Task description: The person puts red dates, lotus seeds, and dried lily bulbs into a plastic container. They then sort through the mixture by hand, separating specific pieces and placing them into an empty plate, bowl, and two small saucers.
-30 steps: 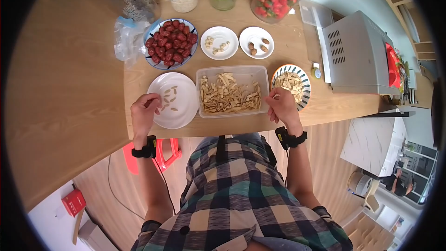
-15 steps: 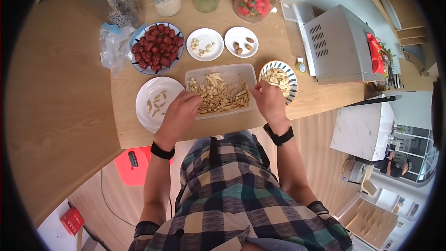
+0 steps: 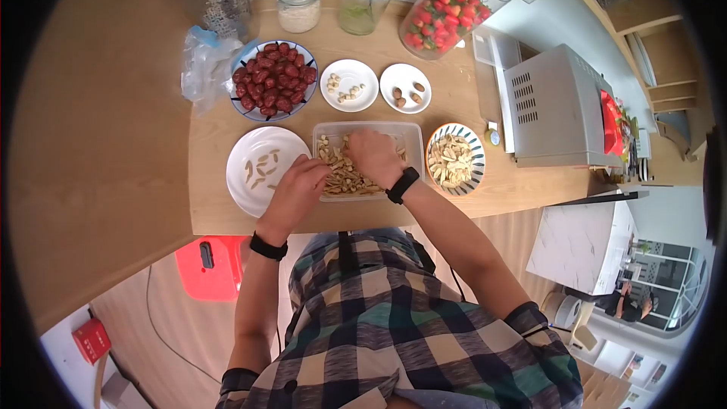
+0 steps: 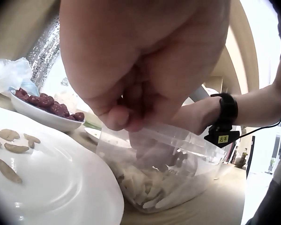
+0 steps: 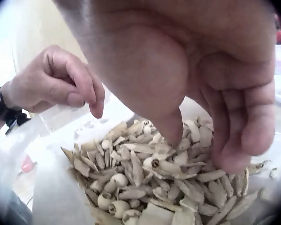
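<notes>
At the far left of the counter (image 3: 219, 216), a crumpled plastic bag (image 3: 206, 74) lies beside a blue-rimmed plate (image 3: 310, 56) heaped with red dates (image 3: 273, 79). Nearer the person, a large white plate (image 3: 241, 148) carries a few thin pale slices (image 3: 248, 172), lying apart from one another.

The left hand (image 3: 297, 191) is between that plate and a clear plastic box (image 3: 416, 145), right by the box's left edge. Its fingers curl toward the thumb; from here I can't tell whether something small is pinched between them.

The dried pieces (image 3: 344, 182), long pale slivers mixed with little round ones, are piled inside the box. The right hand (image 3: 375, 157) reaches in over them, palm down, thumb and bent fingers spread apart at the top of the pile. That grip looks open, closed around none of the pieces.

Behind the box sit two small white plates, one (image 3: 366, 70) with little cream-coloured bits, the other (image 3: 409, 76) with brown nuts (image 3: 400, 98). Just right of the box, a striped bowl (image 3: 477, 153) is full of pale slices. Strawberries (image 3: 447, 15) fill a clear container behind, left of a grey appliance (image 3: 556, 117).
</notes>
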A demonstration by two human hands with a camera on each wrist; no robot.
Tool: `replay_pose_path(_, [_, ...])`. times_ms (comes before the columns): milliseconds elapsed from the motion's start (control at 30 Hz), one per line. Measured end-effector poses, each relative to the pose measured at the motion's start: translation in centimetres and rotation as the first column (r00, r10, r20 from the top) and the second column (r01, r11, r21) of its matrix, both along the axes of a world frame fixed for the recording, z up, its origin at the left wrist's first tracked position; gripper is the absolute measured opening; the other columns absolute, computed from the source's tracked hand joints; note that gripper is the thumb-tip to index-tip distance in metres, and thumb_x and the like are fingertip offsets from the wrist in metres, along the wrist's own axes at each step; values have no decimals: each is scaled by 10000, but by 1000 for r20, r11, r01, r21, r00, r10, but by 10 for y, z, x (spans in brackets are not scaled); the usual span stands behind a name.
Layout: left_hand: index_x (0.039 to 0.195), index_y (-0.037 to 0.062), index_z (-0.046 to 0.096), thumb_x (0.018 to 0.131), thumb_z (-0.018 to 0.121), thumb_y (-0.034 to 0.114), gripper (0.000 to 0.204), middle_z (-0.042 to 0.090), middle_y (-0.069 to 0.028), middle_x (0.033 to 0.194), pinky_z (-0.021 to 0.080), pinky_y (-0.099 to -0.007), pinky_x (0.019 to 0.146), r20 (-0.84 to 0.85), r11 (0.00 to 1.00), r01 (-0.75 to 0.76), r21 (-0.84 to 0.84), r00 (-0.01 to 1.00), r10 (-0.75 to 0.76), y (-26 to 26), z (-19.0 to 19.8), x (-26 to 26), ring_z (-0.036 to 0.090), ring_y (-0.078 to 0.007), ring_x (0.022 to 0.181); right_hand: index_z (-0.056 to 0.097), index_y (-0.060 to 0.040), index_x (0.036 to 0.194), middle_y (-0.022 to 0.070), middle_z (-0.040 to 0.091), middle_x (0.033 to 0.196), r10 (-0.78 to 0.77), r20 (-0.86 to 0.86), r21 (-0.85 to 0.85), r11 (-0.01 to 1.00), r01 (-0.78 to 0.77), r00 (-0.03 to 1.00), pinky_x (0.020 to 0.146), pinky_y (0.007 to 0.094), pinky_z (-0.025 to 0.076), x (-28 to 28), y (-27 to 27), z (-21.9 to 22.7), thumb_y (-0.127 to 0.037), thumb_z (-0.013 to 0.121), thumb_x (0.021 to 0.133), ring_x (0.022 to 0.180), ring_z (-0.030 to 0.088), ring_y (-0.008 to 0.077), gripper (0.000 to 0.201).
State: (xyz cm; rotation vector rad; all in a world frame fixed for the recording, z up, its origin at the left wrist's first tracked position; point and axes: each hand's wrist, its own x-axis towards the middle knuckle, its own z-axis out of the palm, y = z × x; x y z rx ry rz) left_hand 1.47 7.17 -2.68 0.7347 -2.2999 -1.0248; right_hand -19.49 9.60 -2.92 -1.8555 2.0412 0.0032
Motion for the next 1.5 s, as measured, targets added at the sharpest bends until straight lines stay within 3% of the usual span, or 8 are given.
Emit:
replay_pose_path(367, [964,-11,681,819,657,-40,150,708,-125,988,519,-417,820,-18,1000,-30,-8,999,29,3,-1,-3,607,-338,925,653,-15,911,206,688,871,58,117,-70,996,-50,991,671,448,574,-31,1,-7,-122,604,906,763,700,343,118])
replay_pose_path(433, [964,-9,684,823,658,-37,147,709,-127,993,518,-417,820,-10,999,-36,4,999,36,4,0,-4,607,-339,925,634,22,924,126,681,749,-367,572,372,913,167,733,559,330,546,-39,-2,14,-209,617,985,684,698,200,240])
replay_pose_path(467, [964,-7,688,827,660,-35,143,709,-128,998,518,-417,819,-5,999,-42,16,999,42,4,2,-4,607,-340,924,634,22,924,126,681,749,-370,575,372,913,169,730,559,330,546,-44,2,19,-209,617,985,684,698,200,240])
replay_pose_path(633, [979,-3,711,835,674,-33,152,715,-134,1001,529,-408,815,31,998,-63,27,998,63,5,7,-6,628,-328,929,639,-17,931,77,686,762,-540,836,520,836,179,93,469,252,477,-55,31,41,-241,634,1016,576,644,130,239])
replay_pose_path(1000, [973,-5,723,838,680,-53,149,720,-150,983,542,-395,774,56,995,-96,-5,994,96,7,10,-10,648,-328,880,646,-23,970,85,709,763,-466,853,519,798,306,-233,463,249,487,-117,109,84,-200,667,998,581,662,124,180])
replay_pose_path(1167, [966,-11,721,842,674,-64,143,721,-149,988,542,-389,764,69,994,-109,0,992,109,9,10,-12,652,-319,878,655,-18,928,96,705,752,-477,843,536,710,457,-249,466,257,507,-142,139,85,-189,670,992,570,672,144,183])
replay_pose_path(1367, [967,-18,718,843,665,-82,150,723,-147,989,545,-383,766,82,994,-113,3,990,112,10,11,-12,657,-314,880,657,41,870,105,673,703,-618,774,356,606,712,139,429,263,517,-163,148,65,-163,711,955,521,656,146,227])
replay_pose_path(1500, [967,-18,716,844,662,-89,152,722,-148,989,546,-386,770,76,993,-118,-5,990,118,10,9,-12,658,-318,885,682,74,834,112,674,665,-657,720,292,580,760,224,407,270,503,-167,146,59,-152,719,933,489,647,145,249])
